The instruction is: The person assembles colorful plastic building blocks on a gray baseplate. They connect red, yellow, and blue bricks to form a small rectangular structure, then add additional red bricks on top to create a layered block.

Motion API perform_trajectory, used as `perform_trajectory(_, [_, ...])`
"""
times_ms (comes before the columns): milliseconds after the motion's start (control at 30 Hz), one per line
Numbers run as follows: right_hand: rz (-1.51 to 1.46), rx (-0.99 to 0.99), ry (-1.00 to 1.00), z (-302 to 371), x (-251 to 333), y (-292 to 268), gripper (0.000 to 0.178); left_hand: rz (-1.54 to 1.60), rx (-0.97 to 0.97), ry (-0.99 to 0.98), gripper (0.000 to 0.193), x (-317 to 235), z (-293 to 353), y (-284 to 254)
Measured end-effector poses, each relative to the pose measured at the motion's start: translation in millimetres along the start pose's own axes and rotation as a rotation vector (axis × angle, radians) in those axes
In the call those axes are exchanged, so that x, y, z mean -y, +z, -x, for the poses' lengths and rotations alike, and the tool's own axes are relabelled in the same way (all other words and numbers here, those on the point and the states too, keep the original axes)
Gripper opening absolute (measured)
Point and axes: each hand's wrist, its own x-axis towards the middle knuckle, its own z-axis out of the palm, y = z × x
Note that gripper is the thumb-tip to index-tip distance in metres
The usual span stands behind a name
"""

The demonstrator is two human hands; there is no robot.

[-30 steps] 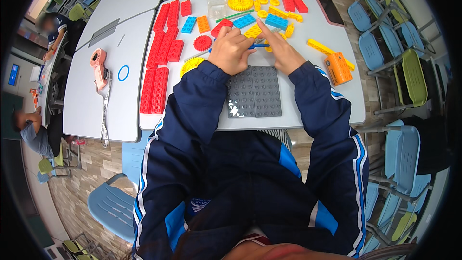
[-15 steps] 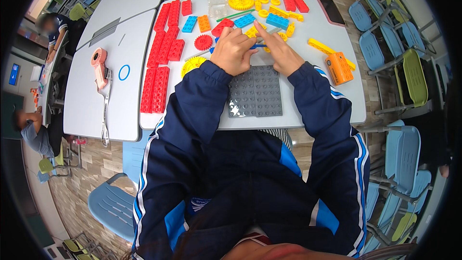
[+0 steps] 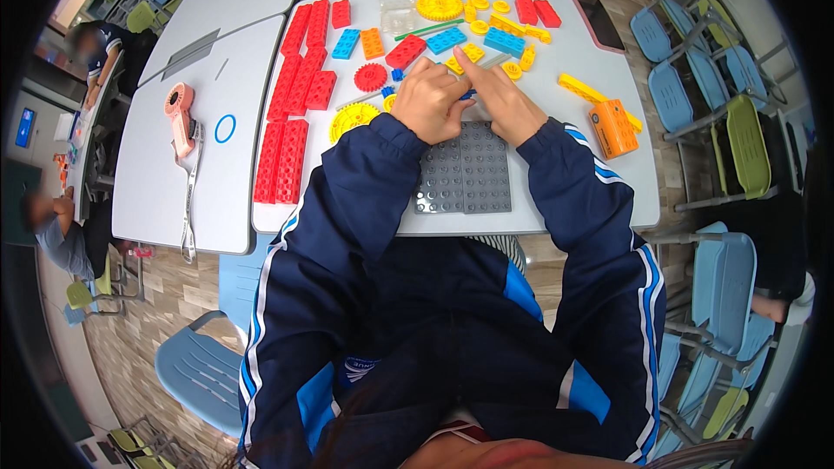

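My left hand (image 3: 426, 102) and my right hand (image 3: 506, 97) meet above the far end of a dark grey studded baseplate (image 3: 463, 169). Both are closed, with fingertips together on a small blue building piece (image 3: 468, 95), mostly hidden by the fingers. Beyond the hands lie a red brick (image 3: 406, 52), a yellow brick (image 3: 465, 56) and a light blue brick (image 3: 446, 39). Left of my left hand are a red gear (image 3: 370, 77), a large yellow gear (image 3: 354, 123) and a tiny blue connector (image 3: 398, 75).
Long red bricks (image 3: 280, 161) line the table's left side. On the right are an orange box (image 3: 613, 128), a yellow beam (image 3: 584, 92) and a phone (image 3: 598, 22). A pink handheld fan (image 3: 179, 113) and a blue ring (image 3: 225, 128) lie on the adjoining left table.
My hands have drawn slightly nearer to the baseplate, still together. The blue piece shows less between the fingers now. The blue connector beside my left hand is more exposed.
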Motion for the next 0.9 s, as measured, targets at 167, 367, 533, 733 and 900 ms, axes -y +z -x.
perform_trajectory(167, [0.011,-0.056,-0.061,-1,2,1,0.117,-0.024,-0.026,0.004,0.021,-1,-1,1])
perform_trajectory(367, [-0.015,-0.036,0.02,-1,2,1,0.114,-0.019,-0.028,-0.033,0.022,-2,-1,1])
perform_trajectory(533, [-0.332,-0.211,0.132,-4,-3,-2,0.1,-0.01,-0.083,-0.071,0.021,8,-1,-1])
perform_trajectory(733, [-0.738,-0.173,0.214,-2,-25,-23,0.049,-0.085,-0.162,-0.21,0.017,21,-3,-13])
perform_trajectory(900, [-0.9,-0.195,0.278,-4,-34,-12,0.033,0.054,-0.125,-0.292,0.016,22,-2,-11])
